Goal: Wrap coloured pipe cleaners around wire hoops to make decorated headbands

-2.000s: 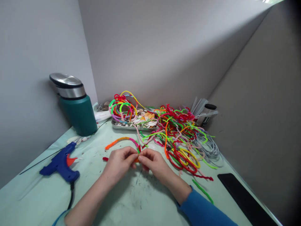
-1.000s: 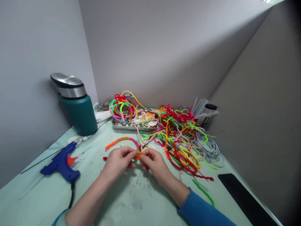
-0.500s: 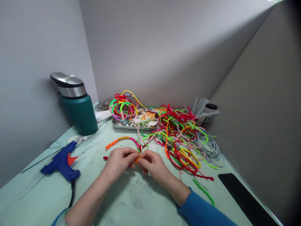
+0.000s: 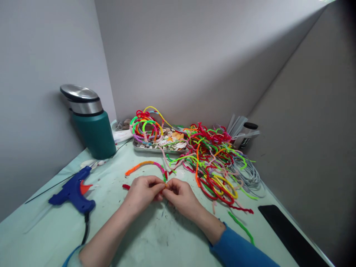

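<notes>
My left hand (image 4: 142, 193) and my right hand (image 4: 182, 196) meet over the front middle of the table, thumbs and fingertips pinched together. Between them is the end of a curved pipe cleaner (image 4: 147, 163), wound in orange, pink and green sections. Its free orange end arcs off to the left behind my left hand. Only a speck of orange shows at the fingertips; the rest is hidden by the fingers. A short red piece of pipe cleaner (image 4: 126, 187) pokes out beside my left hand. Another red tip touches or lies close to the green section.
At left lie a blue glue gun (image 4: 72, 191) and a green bottle (image 4: 96, 133). A metal tray (image 4: 155, 150) of shells holds coloured rings at the back. Tangled pipe cleaners (image 4: 208, 139), red and yellow hoops and grey cord (image 4: 250, 172) fill the right; a black strip (image 4: 289, 233) lies nearer.
Both hands stay almost in place. The fingertips have closed further over the orange part, so less of it shows now.
</notes>
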Demonstrator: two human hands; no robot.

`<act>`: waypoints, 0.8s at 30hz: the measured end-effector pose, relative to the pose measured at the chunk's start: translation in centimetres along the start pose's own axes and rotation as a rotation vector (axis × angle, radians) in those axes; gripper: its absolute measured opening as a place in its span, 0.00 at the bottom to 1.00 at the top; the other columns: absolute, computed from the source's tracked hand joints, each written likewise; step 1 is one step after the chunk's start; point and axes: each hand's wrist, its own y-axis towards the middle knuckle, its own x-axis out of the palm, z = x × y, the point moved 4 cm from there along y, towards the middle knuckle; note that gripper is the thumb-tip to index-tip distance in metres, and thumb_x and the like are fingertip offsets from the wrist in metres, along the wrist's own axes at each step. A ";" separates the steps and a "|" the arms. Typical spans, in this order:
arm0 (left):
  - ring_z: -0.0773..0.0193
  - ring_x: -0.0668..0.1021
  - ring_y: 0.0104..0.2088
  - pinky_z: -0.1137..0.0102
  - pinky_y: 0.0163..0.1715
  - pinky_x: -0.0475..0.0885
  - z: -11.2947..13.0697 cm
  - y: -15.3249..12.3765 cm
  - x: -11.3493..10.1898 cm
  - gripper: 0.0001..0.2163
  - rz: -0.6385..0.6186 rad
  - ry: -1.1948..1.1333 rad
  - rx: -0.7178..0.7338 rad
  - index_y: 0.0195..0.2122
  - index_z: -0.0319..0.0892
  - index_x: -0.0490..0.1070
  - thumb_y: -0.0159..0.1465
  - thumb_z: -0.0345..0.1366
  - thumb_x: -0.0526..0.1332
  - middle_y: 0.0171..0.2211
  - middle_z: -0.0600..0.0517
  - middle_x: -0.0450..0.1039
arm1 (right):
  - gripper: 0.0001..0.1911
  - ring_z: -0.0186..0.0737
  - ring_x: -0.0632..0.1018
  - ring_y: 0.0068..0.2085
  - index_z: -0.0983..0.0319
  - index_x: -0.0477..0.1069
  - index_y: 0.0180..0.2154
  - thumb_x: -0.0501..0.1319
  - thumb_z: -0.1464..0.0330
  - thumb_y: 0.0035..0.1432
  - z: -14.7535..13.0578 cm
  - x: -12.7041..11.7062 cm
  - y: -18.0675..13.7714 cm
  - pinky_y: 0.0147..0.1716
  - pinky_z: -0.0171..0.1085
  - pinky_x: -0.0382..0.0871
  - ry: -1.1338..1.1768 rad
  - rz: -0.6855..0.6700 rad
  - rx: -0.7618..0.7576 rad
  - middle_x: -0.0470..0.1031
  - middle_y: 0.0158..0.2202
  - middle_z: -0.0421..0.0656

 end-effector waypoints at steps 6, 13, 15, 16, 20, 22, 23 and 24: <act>0.63 0.75 0.21 0.74 0.21 0.66 0.3 -0.1 -0.1 0.09 0.028 0.038 0.047 0.27 0.40 0.75 0.53 0.40 0.59 0.17 0.53 0.72 | 0.06 0.28 0.65 0.21 0.64 0.65 0.27 0.59 0.68 0.52 0.0 0.0 0.0 0.18 0.28 0.56 0.023 0.005 0.008 0.65 0.21 0.36; 0.64 0.76 0.19 0.74 0.20 0.66 0.1 0.1 0.0 0.09 0.050 -0.037 0.079 0.28 0.40 0.71 0.52 0.40 0.61 0.21 0.53 0.74 | 0.08 0.27 0.65 0.19 0.64 0.67 0.32 0.59 0.64 0.52 -1.1 -0.7 0.3 0.17 0.27 0.58 0.179 0.002 0.003 0.67 0.23 0.36; 0.64 0.76 0.19 0.74 0.19 0.66 -0.2 0.2 0.1 0.08 0.049 -0.046 0.088 0.28 0.40 0.70 0.52 0.40 0.61 0.20 0.54 0.73 | 0.08 0.26 0.65 0.18 0.64 0.67 0.31 0.58 0.65 0.53 -1.2 -0.8 0.3 0.16 0.27 0.58 0.176 0.007 -0.009 0.66 0.21 0.35; 0.64 0.76 0.19 0.74 0.19 0.66 -0.2 0.2 0.2 0.08 0.045 -0.056 0.092 0.27 0.40 0.70 0.52 0.40 0.61 0.20 0.54 0.73 | 0.08 0.26 0.65 0.17 0.64 0.67 0.30 0.58 0.65 0.54 -1.1 -0.8 0.3 0.17 0.27 0.58 0.167 0.013 -0.012 0.66 0.20 0.35; 0.63 0.76 0.19 0.73 0.20 0.68 -0.5 0.4 0.3 0.08 0.017 -0.135 0.079 0.29 0.41 0.68 0.51 0.40 0.62 0.20 0.55 0.72 | 0.08 0.27 0.65 0.17 0.64 0.66 0.29 0.57 0.65 0.55 -1.0 -0.7 0.1 0.17 0.27 0.58 0.117 0.042 -0.021 0.65 0.18 0.34; 0.63 0.77 0.19 0.72 0.21 0.69 -0.6 0.5 0.3 0.09 0.010 -0.175 0.065 0.29 0.41 0.68 0.51 0.39 0.62 0.20 0.55 0.73 | 0.08 0.27 0.65 0.17 0.64 0.66 0.28 0.56 0.65 0.55 -0.9 -0.7 0.1 0.17 0.27 0.58 0.094 0.056 -0.020 0.65 0.17 0.34; 0.63 0.77 0.20 0.72 0.21 0.69 -0.6 0.6 0.3 0.09 0.007 -0.188 0.060 0.30 0.41 0.68 0.50 0.39 0.62 0.21 0.55 0.73 | 0.08 0.27 0.66 0.17 0.64 0.65 0.28 0.56 0.65 0.55 -0.9 -0.7 0.1 0.17 0.27 0.58 0.086 0.065 -0.018 0.65 0.17 0.34; 0.63 0.77 0.21 0.71 0.22 0.69 -0.6 0.6 0.3 0.09 0.004 -0.192 0.058 0.30 0.41 0.68 0.50 0.39 0.62 0.22 0.55 0.73 | 0.08 0.27 0.66 0.17 0.63 0.65 0.28 0.56 0.65 0.55 -0.8 -0.7 0.1 0.17 0.27 0.58 0.081 0.071 -0.017 0.65 0.18 0.34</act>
